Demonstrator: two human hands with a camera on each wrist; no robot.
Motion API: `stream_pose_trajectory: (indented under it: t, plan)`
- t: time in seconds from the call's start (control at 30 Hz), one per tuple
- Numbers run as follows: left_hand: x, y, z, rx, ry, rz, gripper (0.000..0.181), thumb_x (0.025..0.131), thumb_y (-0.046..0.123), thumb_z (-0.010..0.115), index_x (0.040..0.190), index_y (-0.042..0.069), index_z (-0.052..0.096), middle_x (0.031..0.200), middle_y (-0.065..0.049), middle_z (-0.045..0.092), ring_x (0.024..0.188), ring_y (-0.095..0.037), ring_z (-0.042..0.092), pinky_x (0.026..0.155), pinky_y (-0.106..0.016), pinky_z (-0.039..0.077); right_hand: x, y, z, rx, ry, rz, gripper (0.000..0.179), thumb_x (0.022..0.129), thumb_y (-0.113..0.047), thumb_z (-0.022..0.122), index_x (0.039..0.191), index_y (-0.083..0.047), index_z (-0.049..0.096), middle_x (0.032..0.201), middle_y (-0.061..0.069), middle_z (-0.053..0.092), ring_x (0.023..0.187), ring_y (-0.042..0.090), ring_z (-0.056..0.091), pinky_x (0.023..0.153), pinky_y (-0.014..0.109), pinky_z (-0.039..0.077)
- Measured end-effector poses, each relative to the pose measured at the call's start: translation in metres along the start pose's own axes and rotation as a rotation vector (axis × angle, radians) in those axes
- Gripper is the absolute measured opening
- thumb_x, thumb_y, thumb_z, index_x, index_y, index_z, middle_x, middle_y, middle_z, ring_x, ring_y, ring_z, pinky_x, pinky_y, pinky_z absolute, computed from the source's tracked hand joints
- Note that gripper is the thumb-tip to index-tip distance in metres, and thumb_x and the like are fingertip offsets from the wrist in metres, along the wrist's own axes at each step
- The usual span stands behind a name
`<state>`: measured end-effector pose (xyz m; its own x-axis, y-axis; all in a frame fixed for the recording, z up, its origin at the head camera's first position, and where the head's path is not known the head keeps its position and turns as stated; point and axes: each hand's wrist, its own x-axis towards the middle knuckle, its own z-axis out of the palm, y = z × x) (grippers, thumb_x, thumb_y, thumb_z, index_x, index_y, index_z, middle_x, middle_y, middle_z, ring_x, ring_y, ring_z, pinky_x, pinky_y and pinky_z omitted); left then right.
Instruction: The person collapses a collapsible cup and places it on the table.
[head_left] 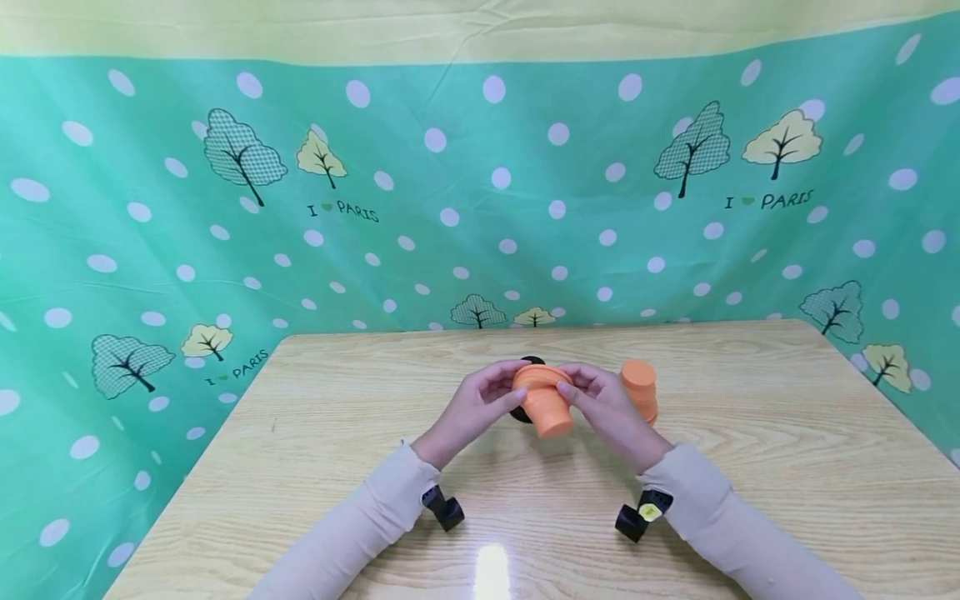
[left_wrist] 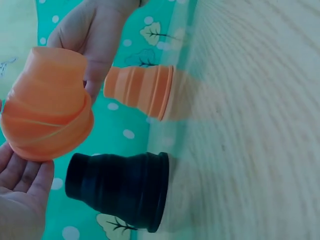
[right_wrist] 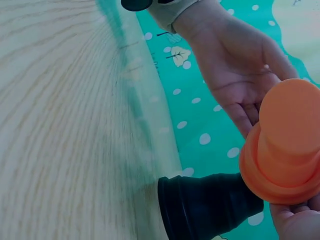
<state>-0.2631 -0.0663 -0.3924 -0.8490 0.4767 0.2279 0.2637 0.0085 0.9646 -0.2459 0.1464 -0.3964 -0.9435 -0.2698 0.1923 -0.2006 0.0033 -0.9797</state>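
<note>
Both hands hold an orange collapsible cup (head_left: 547, 404) above the table, its narrow end tilted toward me. My left hand (head_left: 480, 408) grips the wide rim on one side, thumb in front. On the other side my right hand (head_left: 606, 404) pinches the rim between thumb and fingers. In the left wrist view the folds of the held cup (left_wrist: 50, 107) look skewed, with part of the wall pushed in. Behind it a black cup (left_wrist: 117, 187) stands rim-down, mostly hidden in the head view. A second orange cup (head_left: 638, 387) stands rim-down beside the right hand.
The light wood table (head_left: 337, 433) carries the cups. A green dotted cloth (head_left: 420, 192) hangs behind its far edge and at its sides. Dark wrist cameras (head_left: 633, 523) are strapped at both sleeves, close above the table.
</note>
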Motion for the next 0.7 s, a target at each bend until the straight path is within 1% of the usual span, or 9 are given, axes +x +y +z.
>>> stream_pose_trajectory:
  t: [0.07, 0.13, 0.3, 0.47, 0.53, 0.7]
  plan:
    - [0.0, -0.002, 0.0, -0.018, 0.0, 0.013, 0.042, 0.091, 0.008, 0.062, 0.131, 0.001, 0.052, 0.119, -0.015, 0.058, 0.103, -0.015, 0.057, 0.091, -0.026, 0.048, 0.0, 0.0, 0.0, 0.015, 0.004, 0.005, 0.037, 0.095, -0.014, 0.057, 0.122, 0.01, 0.052, 0.102, 0.005, 0.064, 0.087, 0.01, 0.062, 0.078, 0.028, 0.053]
    - [0.0, -0.004, 0.001, -0.018, 0.011, 0.027, 0.042, 0.09, 0.008, 0.063, 0.13, 0.0, 0.052, 0.118, -0.016, 0.059, 0.102, -0.015, 0.057, 0.09, -0.026, 0.049, 0.0, 0.0, -0.001, 0.029, 0.0, 0.012, 0.037, 0.095, -0.015, 0.057, 0.122, 0.01, 0.052, 0.103, 0.004, 0.064, 0.088, 0.01, 0.062, 0.078, 0.028, 0.053]
    - [0.002, -0.003, 0.005, 0.011, 0.061, 0.044, 0.038, 0.09, 0.005, 0.063, 0.126, -0.003, 0.054, 0.111, -0.018, 0.061, 0.094, -0.013, 0.058, 0.082, -0.023, 0.051, 0.0, 0.001, -0.001, 0.049, 0.0, 0.008, 0.039, 0.096, -0.016, 0.055, 0.124, 0.011, 0.051, 0.105, 0.003, 0.064, 0.09, 0.009, 0.063, 0.079, 0.026, 0.053]
    - [0.003, 0.001, 0.009, 0.048, 0.107, 0.047, 0.034, 0.09, 0.004, 0.062, 0.123, -0.005, 0.057, 0.104, -0.02, 0.062, 0.088, -0.011, 0.057, 0.077, -0.021, 0.05, 0.001, 0.001, -0.002, 0.06, 0.017, 0.005, 0.041, 0.096, -0.016, 0.055, 0.126, 0.012, 0.051, 0.108, 0.004, 0.066, 0.093, 0.008, 0.064, 0.083, 0.026, 0.052]
    - [0.003, 0.004, 0.01, 0.054, 0.114, 0.042, 0.033, 0.09, 0.003, 0.061, 0.122, -0.007, 0.057, 0.103, -0.021, 0.062, 0.087, -0.011, 0.057, 0.077, -0.021, 0.05, 0.001, 0.002, -0.002, 0.062, 0.024, 0.007, 0.041, 0.096, -0.015, 0.056, 0.126, 0.012, 0.051, 0.111, 0.007, 0.066, 0.094, 0.007, 0.064, 0.084, 0.026, 0.052]
    - [-0.002, 0.023, 0.013, 0.069, 0.118, 0.024, 0.031, 0.09, 0.002, 0.062, 0.119, -0.01, 0.058, 0.102, -0.024, 0.063, 0.085, -0.008, 0.058, 0.077, -0.021, 0.051, 0.001, 0.001, -0.002, 0.032, 0.037, 0.007, 0.042, 0.095, -0.017, 0.057, 0.127, 0.009, 0.053, 0.116, 0.015, 0.064, 0.096, 0.008, 0.064, 0.084, 0.025, 0.052]
